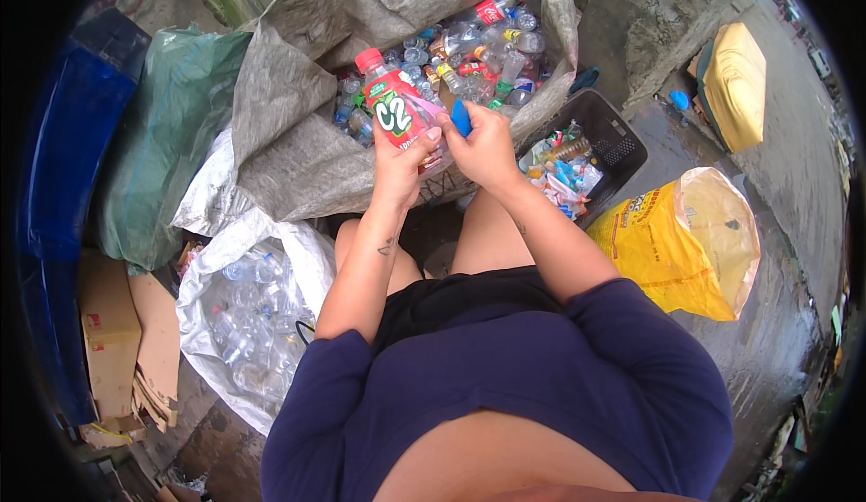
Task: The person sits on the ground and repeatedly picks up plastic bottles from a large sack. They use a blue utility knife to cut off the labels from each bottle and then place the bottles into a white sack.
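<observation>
My left hand (399,170) is closed around a plastic bottle (390,96) with a red cap and a red and green label. The bottle tilts, its cap pointing away and to the left. Close against the bottle's right side, my right hand (483,147) grips a blue-handled tool (462,118); its working end is hard to make out. The right thumb is near the label's edge. Beyond and below both hands gapes a large grey sack (298,96), filled with many plastic bottles (460,42), some clear and some with coloured labels.
A black crate (622,132) of wrappers and label scraps stands right of the sack. Farther right is a yellow sack (645,240). At left, a white sack (200,322) holds clear bottles, near cardboard (113,340), a green sack (162,150) and a blue container (68,177).
</observation>
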Available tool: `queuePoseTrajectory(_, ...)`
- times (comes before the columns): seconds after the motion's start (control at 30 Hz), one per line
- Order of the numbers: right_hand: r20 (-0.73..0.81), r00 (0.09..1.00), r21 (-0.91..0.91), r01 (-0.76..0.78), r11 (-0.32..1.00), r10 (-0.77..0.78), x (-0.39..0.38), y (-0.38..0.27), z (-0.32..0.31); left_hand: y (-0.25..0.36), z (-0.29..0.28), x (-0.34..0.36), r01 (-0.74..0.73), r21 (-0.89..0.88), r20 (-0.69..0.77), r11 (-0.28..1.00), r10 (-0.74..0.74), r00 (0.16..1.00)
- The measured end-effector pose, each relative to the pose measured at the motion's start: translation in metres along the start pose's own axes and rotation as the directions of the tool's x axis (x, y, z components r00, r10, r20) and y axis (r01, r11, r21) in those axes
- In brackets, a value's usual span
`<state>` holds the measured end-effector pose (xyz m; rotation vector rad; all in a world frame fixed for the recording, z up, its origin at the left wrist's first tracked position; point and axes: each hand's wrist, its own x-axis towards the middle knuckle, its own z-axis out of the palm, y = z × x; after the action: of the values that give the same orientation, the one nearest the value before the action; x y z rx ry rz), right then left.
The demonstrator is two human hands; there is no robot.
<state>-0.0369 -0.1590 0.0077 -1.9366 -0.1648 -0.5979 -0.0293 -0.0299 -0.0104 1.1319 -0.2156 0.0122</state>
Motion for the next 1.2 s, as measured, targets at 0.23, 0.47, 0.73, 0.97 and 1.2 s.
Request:
queuePoseTrajectory(0.23, -0.194, 0.920, -0.101, 0.326, 0.940, -0.340, 0.002, 0.009, 0.003, 0.000, 0.002, 0.001, 0.006, 0.009, -0.064, 1.000, -0.005, 0.998)
queuePoseTrajectory(0.47, -0.189, 0.974, 0.033, -0.123, 0.992, 0.127, 0.034, 0.059, -0.017, 0.006, -0.009, -0.008, 0.385, -0.250, 0.298, 0.888, -0.307, 0.904)
queuePoseTrajectory(0.73, 0.056, 0.997, 0.188, -0.060, 0.980, 0.050, 0.012, 0.037, -0.014, -0.035, -0.017, 0.015, 0.448, -0.282, 0.277, 0.848, -0.375, 0.885)
queuePoseTrajectory(0.97, 0.299, 0.922, 0.047, 0.242, 0.969, -0.245, 0.012, 0.027, -0.039, -0.084, -0.021, 0.014, 0.580, -0.376, 0.385, 0.722, -0.448, 0.807)
queuePoseTrajectory(1.2, -0.100, 0.974, 0.573, -0.111, 0.812, 0.204, 0.019, 0.059, -0.091, -0.093, -0.025, 0.019, 0.530, -0.583, 0.409, 0.615, -0.341, 0.846)
